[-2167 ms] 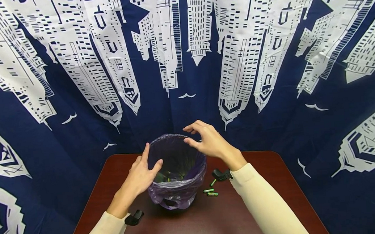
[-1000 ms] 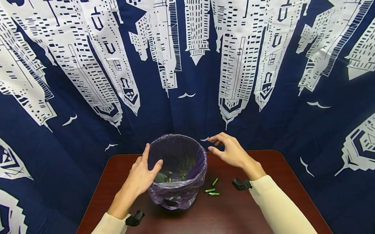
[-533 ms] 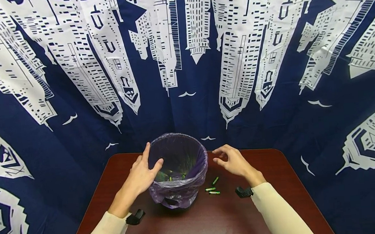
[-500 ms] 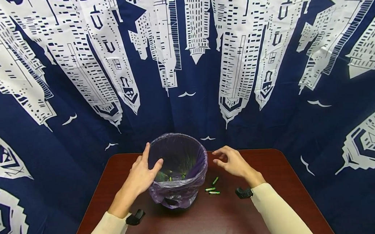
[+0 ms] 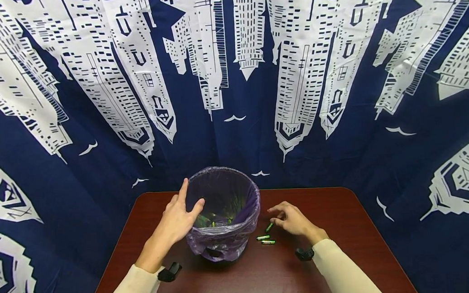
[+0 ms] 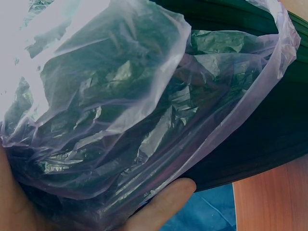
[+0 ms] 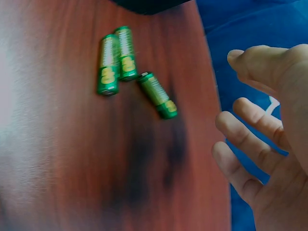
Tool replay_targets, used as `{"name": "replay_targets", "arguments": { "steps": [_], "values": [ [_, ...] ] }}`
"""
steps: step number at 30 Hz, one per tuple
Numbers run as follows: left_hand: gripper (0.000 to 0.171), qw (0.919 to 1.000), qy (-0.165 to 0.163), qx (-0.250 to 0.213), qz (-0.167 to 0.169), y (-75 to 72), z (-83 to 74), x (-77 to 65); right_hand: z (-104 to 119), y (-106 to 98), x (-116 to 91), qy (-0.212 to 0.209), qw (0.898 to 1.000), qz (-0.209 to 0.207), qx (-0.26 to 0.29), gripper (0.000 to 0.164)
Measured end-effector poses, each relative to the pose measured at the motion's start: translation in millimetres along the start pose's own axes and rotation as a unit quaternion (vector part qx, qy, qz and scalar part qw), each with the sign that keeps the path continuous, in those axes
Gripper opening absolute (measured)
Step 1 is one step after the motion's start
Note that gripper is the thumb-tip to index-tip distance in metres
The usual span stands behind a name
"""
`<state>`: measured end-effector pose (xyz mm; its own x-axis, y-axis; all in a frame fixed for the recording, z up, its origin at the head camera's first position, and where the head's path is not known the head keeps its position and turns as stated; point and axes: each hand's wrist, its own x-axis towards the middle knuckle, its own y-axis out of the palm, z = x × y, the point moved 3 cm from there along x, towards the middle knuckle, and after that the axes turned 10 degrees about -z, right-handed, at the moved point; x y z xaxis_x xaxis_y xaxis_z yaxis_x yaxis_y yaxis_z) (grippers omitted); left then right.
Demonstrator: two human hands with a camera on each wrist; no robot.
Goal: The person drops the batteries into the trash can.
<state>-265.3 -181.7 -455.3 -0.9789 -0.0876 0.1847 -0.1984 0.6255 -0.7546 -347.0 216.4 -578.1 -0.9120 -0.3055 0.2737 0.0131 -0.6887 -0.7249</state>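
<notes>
A trash bin (image 5: 215, 253) lined with a thin purple bag stands on the table. My left hand (image 5: 177, 218) grips its left rim, thumb over the opening and fingers along the outside. In the left wrist view, a finger (image 6: 166, 204) lies against the crinkled bag (image 6: 115, 96). Right of the bin, my right hand (image 5: 292, 219) hovers palm down with loosely bent fingers, nothing held. Its fingertips overlap the farthest green battery (image 5: 269, 227) in the head view. Two more batteries, a back one (image 5: 263, 237) and a front one (image 5: 268, 242), lie close together nearer me.
Small green-yellow pieces, one battery-like (image 5: 229, 221), show at the bottom of the bin. The reddish-brown table (image 5: 244, 286) has rounded far corners. Behind it hangs a navy curtain (image 5: 226, 142) printed with white buildings. A black wrist camera (image 5: 304, 253) sits on my right wrist.
My right hand has moved from over the bin's right rim to the right, then down toward the batteries on the table. My left hand has stayed on the rim.
</notes>
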Motion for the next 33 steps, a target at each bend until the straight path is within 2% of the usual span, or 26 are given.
{"name": "replay_targets", "arguments": {
  "steps": [9, 18, 26, 33],
  "values": [
    [0.102, 1.0, -0.001, -0.003, -0.003, -0.2, 1.0, -0.1, -15.2, 20.8, -5.1, -0.002, 0.999, 0.035, -0.014, 0.033],
    [0.101, 0.9999, 0.006, -0.006, -0.009, 0.5, 1.9, 0.7, -17.1, 32.3, -7.9, 0.002, 0.999, 0.051, -0.01, 0.033],
    [0.101, 0.9998, 0.011, -0.01, -0.011, -0.1, 0.8, 1.3, -19.1, 37.0, -10.4, 0.023, 0.998, 0.053, -0.019, 0.031],
    [0.101, 0.9998, 0.013, -0.012, -0.012, -0.7, 1.8, 1.4, -19.7, 38.8, -10.9, 0.024, 0.997, 0.044, -0.057, 0.028]
  ]
}}
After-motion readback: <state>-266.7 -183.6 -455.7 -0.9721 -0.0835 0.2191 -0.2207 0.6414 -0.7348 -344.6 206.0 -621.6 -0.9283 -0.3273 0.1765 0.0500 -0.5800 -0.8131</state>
